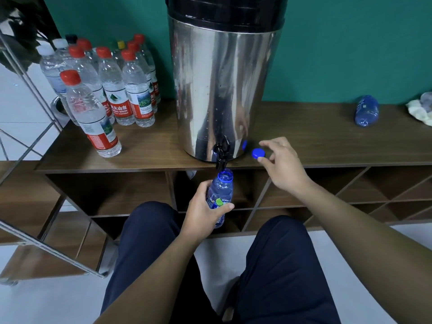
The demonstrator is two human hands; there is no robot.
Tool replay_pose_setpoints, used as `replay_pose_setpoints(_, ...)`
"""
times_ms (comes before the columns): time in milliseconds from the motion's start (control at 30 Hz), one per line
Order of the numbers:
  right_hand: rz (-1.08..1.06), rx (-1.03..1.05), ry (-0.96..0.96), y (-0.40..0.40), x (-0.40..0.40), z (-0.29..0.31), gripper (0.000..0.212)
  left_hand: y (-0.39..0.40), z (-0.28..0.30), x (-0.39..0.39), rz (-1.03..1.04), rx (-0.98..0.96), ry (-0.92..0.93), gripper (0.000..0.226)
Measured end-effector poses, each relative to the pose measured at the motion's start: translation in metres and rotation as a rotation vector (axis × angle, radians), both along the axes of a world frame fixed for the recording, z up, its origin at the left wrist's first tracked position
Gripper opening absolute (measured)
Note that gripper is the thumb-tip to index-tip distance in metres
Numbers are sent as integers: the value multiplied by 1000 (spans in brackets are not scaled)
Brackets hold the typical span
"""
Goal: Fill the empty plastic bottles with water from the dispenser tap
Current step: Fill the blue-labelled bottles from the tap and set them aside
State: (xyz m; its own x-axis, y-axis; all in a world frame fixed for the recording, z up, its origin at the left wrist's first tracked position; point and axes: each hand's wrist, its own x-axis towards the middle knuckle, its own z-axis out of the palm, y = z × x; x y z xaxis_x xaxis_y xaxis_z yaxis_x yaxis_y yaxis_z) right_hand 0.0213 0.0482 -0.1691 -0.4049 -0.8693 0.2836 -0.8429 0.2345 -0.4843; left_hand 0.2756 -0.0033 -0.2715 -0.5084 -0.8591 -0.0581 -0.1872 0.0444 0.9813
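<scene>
The left hand [205,204] holds the blue bottle [221,195] under the tap [221,152] to catch water (cap [257,153] off); the right hand [281,160] hovers wide open.

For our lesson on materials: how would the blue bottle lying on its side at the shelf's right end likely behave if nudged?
The blue bottle lies on its side and looks round, so it would probably roll. It seems thin plastic, likely light and easily dented.

The left hand [203,206] grips an uncapped blue bottle [221,191], its mouth just under the tap [221,152] of the steel dispenser [222,78]. The right hand [281,162] hovers, fingers loosely spread, around a blue cap [257,153] on the tabletop [327,141].
</scene>
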Motion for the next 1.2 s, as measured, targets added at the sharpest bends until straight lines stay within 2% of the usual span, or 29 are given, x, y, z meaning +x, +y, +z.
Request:
replay_pose_setpoints(333, 4, 107, 55, -20, -21, -15, 55, 5, -6, -19, -28, 13, 7, 80)
replay_pose_setpoints(533, 18, 188, 77, -22, -21, -18, 37, 7, -4, -15, -56, -6, 0, 81)
replay_pose_setpoints(700, 19, 284, 24, -10, -26, -10, 39, 11, 3, -11, -72, -25, -4, 80)
replay_pose_setpoints(800, 23, 204, -88, 2, -26, -1, 28, 14, 10, -10, -65, -46, 7, 77)
replay_pose_setpoints(1000, 249, 20, -368, 26, 12, 47, 18, 15, 35, -5, -56, -59, 59, 76)
replay_pose_setpoints(1100, 386, 35, -325, 35, 36, 70, 24, 16, 50, 1, -56, -67, 71, 76)
replay_pose_setpoints(1200, 495, 72, -108, 42, 55, 83, 28, 21, 64, 10, -68, -91, 81, 74)
